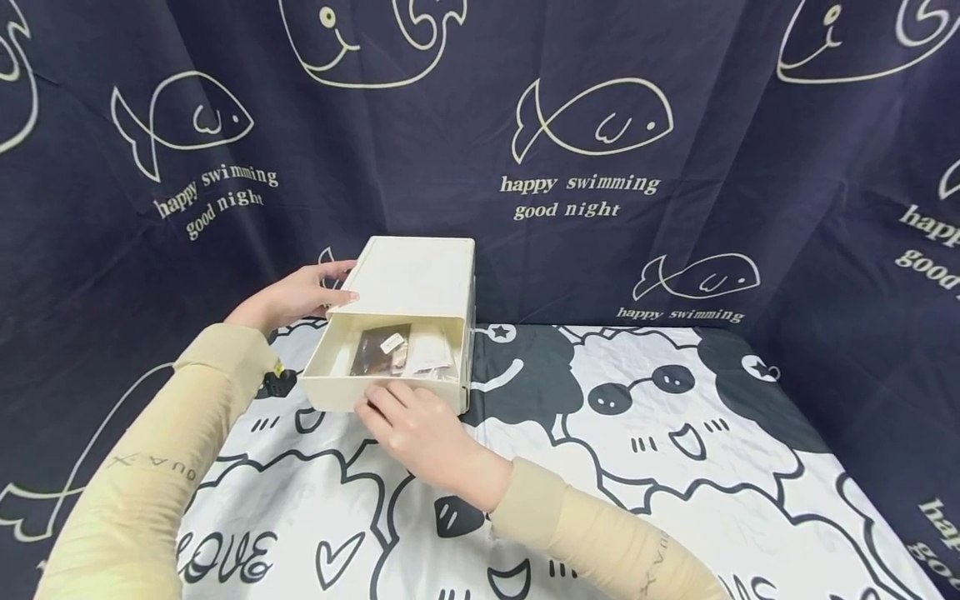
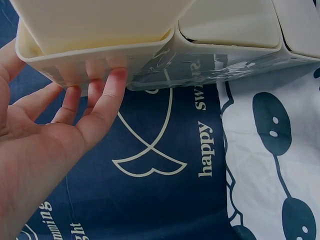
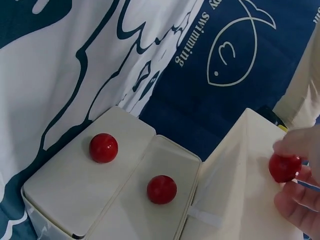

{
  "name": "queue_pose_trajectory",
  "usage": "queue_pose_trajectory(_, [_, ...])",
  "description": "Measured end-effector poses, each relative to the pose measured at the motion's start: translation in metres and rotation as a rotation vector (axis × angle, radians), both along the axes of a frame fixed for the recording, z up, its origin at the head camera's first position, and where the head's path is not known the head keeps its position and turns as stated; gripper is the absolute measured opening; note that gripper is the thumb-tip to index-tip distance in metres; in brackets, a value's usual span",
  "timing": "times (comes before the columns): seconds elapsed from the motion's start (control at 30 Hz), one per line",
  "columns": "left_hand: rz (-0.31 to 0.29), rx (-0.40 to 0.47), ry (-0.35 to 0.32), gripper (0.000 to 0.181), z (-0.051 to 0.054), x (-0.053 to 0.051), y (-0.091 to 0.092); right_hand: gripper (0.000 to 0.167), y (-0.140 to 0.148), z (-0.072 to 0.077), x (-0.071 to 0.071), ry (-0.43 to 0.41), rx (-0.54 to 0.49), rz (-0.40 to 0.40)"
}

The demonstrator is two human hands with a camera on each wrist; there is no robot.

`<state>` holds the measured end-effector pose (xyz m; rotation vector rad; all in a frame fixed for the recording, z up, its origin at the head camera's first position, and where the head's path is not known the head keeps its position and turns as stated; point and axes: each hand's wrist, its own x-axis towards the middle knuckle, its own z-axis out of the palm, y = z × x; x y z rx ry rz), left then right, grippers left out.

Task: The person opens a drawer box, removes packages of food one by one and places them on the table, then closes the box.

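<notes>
A white drawer unit (image 1: pixel 420 271) stands against the dark curtain, its top drawer (image 1: pixel 330 392) pulled out. Inside the drawer lie a dark packet (image 1: pixel 369 350) and white packets (image 1: pixel 431 346). My right hand (image 1: pixel 420 433) is at the drawer front; in the right wrist view its fingers pinch the round red drawer knob (image 3: pixel 284 167). My left hand (image 1: pixel 296 293) rests against the left side of the unit, thumb near the top edge. In the left wrist view, extended fingers (image 2: pixel 107 102) press on the unit's side wall.
Two closed lower drawers show their red knobs, one (image 3: pixel 104 148) and another (image 3: pixel 161 189), in the right wrist view. A white cloth with cartoon sheep (image 1: pixel 645 433) covers the table. Behind hangs a dark blue curtain (image 1: pixel 585 275) with fish drawings.
</notes>
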<state>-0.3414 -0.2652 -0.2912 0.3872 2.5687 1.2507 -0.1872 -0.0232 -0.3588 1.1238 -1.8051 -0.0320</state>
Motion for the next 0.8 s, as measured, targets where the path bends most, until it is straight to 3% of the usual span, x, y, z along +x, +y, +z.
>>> queue_pose_trajectory(0.37, [0.004, 0.003, 0.002, 0.072, 0.000, 0.000, 0.001, 0.022, 0.007, 0.019, -0.005, -0.101, -0.036, 0.097])
queue_pose_trajectory(0.57, [0.002, 0.000, -0.005, 0.072, 0.001, 0.001, 0.001, 0.023, 0.016, 0.037, -0.012, -0.120, -0.047, 0.105])
queue_pose_trajectory(0.8, [0.002, -0.003, -0.008, 0.072, 0.002, 0.002, 0.001, 0.025, 0.027, 0.056, -0.026, -0.202, -0.046, 0.088])
